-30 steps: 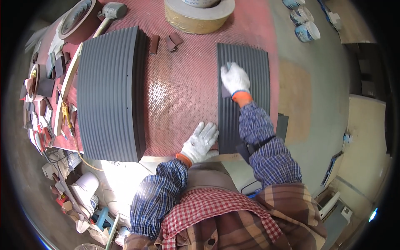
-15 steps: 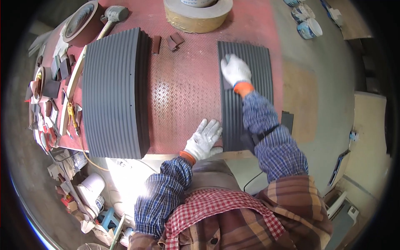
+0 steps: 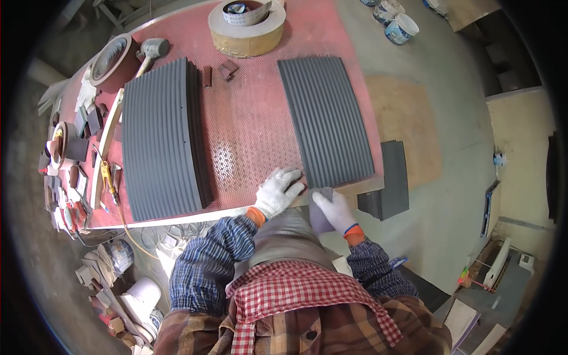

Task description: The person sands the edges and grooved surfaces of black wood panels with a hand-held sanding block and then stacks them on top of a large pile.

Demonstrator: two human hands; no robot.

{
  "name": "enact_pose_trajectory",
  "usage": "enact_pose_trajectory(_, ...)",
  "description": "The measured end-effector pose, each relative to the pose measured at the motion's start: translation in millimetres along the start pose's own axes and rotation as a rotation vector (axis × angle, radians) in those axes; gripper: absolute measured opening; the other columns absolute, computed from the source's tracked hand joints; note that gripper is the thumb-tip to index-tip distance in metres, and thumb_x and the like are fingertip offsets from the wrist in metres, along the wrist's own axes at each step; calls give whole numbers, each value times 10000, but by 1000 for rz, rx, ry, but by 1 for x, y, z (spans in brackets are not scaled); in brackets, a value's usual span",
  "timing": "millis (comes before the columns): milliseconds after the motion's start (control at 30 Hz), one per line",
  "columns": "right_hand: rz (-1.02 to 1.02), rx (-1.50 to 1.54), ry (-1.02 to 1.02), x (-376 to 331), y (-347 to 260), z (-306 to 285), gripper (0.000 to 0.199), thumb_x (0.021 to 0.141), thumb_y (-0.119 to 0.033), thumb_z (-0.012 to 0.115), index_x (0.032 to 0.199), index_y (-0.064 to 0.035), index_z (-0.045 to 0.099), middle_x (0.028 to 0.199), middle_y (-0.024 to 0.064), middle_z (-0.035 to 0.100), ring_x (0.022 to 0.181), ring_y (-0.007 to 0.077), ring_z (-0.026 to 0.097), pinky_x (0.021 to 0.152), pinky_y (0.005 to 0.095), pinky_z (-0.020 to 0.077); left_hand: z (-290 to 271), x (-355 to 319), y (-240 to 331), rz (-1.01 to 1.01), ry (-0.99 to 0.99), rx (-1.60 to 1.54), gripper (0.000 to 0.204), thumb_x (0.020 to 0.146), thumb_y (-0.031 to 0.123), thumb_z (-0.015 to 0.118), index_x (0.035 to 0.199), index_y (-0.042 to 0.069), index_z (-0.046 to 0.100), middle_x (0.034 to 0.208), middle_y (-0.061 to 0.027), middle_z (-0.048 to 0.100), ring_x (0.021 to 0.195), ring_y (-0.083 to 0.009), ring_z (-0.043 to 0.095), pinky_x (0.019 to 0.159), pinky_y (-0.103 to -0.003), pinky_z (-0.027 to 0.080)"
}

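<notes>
A dark grey ridged panel lies on the red table at the right, reaching the near edge. My right hand, in a white glove, is closed on a grey piece of sandpaper at the panel's near end. The sandpaper hangs down past the table edge, and its top touches or almost touches the panel; which one I cannot tell. Just left of the panel's near corner, my gloved left hand rests on the table edge, fingers slightly bent and thumb apart, holding nothing. To the left stands a stack of similar ridged panels.
A wide tan roll sits at the table's far side, near small brown pieces. Beyond the stack are a mallet and another roll. A yellow air gun lies left. More ridged panels stand below the table's right side.
My right hand has come from the panel's far part down to its near end with the sandpaper. My left hand stays near the panel's corner, its fingers now more bent. The view has shifted.
</notes>
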State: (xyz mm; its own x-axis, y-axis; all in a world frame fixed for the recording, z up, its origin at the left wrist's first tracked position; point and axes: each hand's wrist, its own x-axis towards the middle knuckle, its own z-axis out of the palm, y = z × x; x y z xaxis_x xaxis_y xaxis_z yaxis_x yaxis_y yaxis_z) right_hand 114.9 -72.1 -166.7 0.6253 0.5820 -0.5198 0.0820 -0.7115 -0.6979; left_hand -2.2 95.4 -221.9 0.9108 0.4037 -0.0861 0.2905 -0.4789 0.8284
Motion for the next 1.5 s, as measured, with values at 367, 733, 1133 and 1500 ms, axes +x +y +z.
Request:
enact_pose_trajectory(367, -270, 364, -215, 42, -100, 19, 547, 964, -327, 629, 1400, -18, 513, 1274, 120, 639, 1175, 190, 589, 999, 323, 463, -62, 6, 18, -509, 141, -1610, 667, 1030, 538, 381, 1384, -22, 456, 1350, -193, 541, 1232, -289, 546, 1063, -418, 452)
enact_pose_trajectory(733, -447, 481, -163, 57, -140, 9, 593, 985, -238, 624, 1484, -12, 396, 1350, 98, 588, 1220, 166, 548, 1036, 300, 427, -106, 58, -10, -233, 454, -1852, 389, 1047, 271, 477, 1326, 0, 483, 1283, -175, 573, 1154, -293, 595, 1035, -413, 494)
enact_pose_trajectory(1133, -663, -999, 162, 132, -52, -3, 671, 906, -368, 603, 1460, -50, 397, 1514, 174, 408, 1411, 355, 355, 1190, 479, 230, -29, 24, -3, 234, 73, 255, 608, 826, 259, 687, 1318, -37, 488, 1328, -269, 505, 1248, -432, 486, 1101, -514, 360)
enact_pose_trajectory(1500, -765, -1067, 70, 294, -122, -9, 613, 911, -291, 592, 1456, -69, 419, 1549, 111, 377, 1455, 300, 292, 1224, 495, 108, 13, 41, -5, 236, 30, 397, 732, 799, 446, 686, 1316, -38, 502, 1361, -230, 507, 1341, -396, 425, 1137, -534, 310)
